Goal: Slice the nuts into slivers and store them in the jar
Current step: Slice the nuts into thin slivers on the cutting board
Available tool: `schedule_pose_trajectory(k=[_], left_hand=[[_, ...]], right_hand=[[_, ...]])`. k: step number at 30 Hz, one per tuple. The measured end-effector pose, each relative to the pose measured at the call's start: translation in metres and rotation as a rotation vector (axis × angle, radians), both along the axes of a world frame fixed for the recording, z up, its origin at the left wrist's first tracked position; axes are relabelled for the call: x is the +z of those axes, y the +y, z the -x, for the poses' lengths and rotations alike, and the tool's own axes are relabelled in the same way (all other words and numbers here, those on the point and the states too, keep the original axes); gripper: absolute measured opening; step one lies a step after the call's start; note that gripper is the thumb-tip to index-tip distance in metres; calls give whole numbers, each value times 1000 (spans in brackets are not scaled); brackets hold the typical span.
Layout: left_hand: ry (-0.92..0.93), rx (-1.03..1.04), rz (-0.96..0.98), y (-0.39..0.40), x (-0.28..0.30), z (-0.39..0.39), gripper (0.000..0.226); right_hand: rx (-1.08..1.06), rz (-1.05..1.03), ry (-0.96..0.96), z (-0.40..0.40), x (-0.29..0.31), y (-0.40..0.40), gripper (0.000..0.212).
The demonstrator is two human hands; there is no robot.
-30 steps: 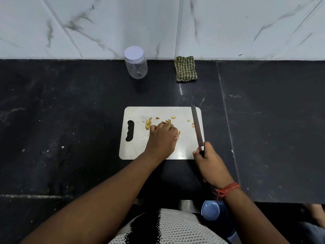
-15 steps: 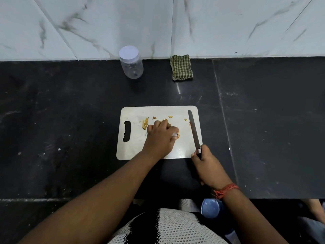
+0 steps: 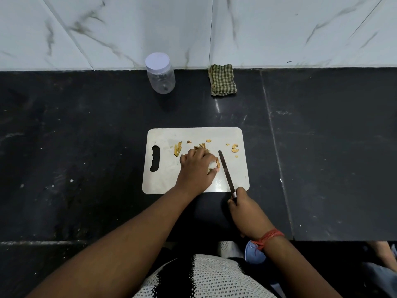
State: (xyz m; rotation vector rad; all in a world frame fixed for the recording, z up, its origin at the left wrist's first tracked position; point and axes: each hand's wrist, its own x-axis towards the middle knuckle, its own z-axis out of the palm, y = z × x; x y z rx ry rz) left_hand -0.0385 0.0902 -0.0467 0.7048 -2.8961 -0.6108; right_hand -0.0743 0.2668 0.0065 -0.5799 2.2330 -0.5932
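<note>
1. The nut (image 3: 217, 164) sits mid-board on the white cutting board (image 3: 193, 183), pinned under the curled fingertips of the left hand (image 3: 196, 168), thumb alongside
2. The right hand (image 3: 247, 211) is wrapped around the handle of the knife (image 3: 225, 171), whose blade slants just beside the nut
3. To sliver well: tuck fingertips back, take thin, steady cuts
4. Cut slivers (image 3: 177, 149) and scattered bits (image 3: 234, 148) lie around the hand
5. The jar (image 3: 160, 74) stands well apart at the wall, lid on
</note>
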Motion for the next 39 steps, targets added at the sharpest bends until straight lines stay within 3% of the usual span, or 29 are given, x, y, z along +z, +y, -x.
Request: schedule_pose_trajectory(k=[39], left_hand=[[42,81,20,7,-4,3,24]], right_hand=[[28,-18,145,-13,-18,-10,11]])
